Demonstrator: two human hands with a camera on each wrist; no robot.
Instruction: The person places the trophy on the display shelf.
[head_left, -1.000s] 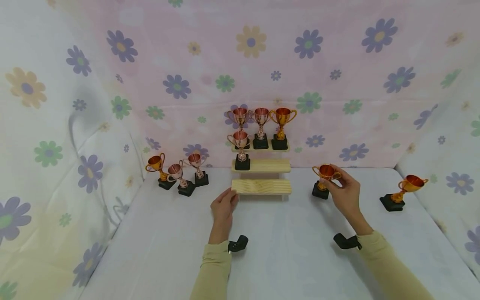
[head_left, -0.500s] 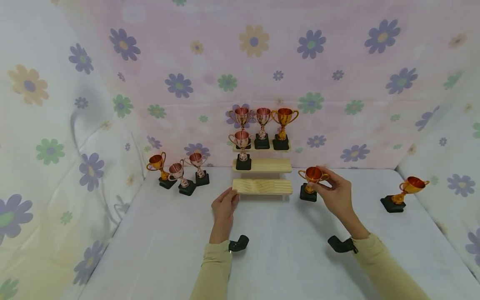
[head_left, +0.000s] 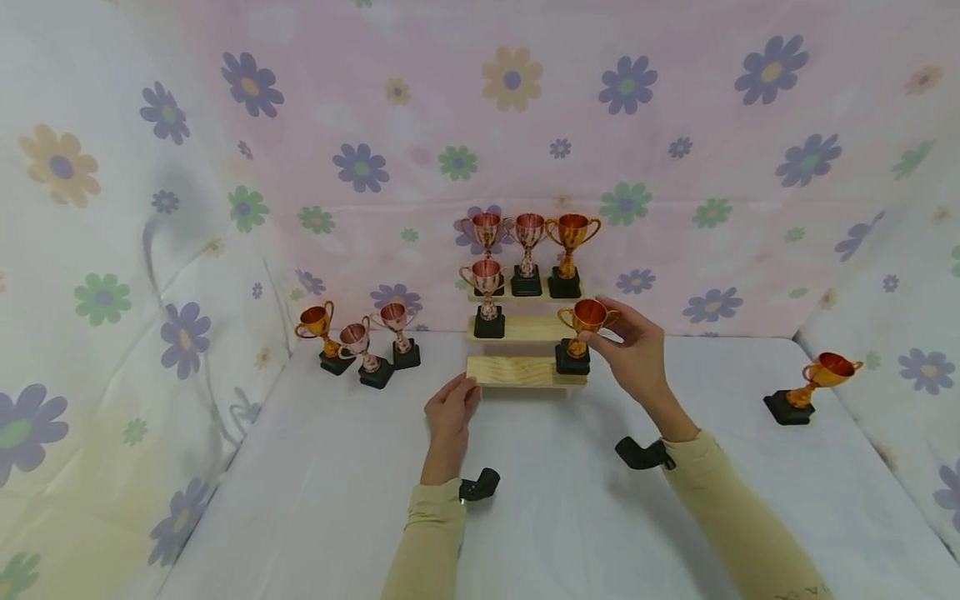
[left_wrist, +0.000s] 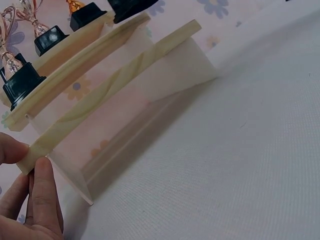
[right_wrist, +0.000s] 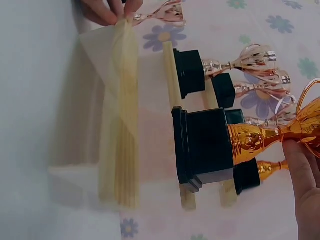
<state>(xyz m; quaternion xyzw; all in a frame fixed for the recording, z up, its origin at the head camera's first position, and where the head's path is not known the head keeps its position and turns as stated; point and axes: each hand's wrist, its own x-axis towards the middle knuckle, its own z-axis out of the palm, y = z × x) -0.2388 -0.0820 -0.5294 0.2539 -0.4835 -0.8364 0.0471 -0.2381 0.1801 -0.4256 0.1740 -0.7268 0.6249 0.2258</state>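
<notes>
A three-step wooden display shelf [head_left: 510, 372] stands on the white cloth. My left hand [head_left: 447, 419] pinches the left end of its lowest step, thumb above and fingers below in the left wrist view. In my right hand [head_left: 634, 357] is a gold trophy cup [head_left: 588, 317], gripped near the bowl and stem. Its black base [right_wrist: 207, 147] hangs in the air in front of the shelf's right side, apart from the lowest step in the right wrist view. On the middle step, at the left, is a rose-gold trophy [head_left: 488, 302]. Two rose-gold trophies and one gold trophy [head_left: 572, 250] occupy the top step.
Left of the shelf, a gold trophy [head_left: 317, 329] and two rose-gold trophies [head_left: 367, 358] stand close together on the cloth. Far to the right is another gold trophy [head_left: 813, 382]. Flowered fabric [head_left: 420, 108] closes off the back and both sides.
My right hand has carried the gold trophy leftward and up, from the cloth right of the shelf to the shelf's right end. The left hand keeps its hold on the lowest step.
</notes>
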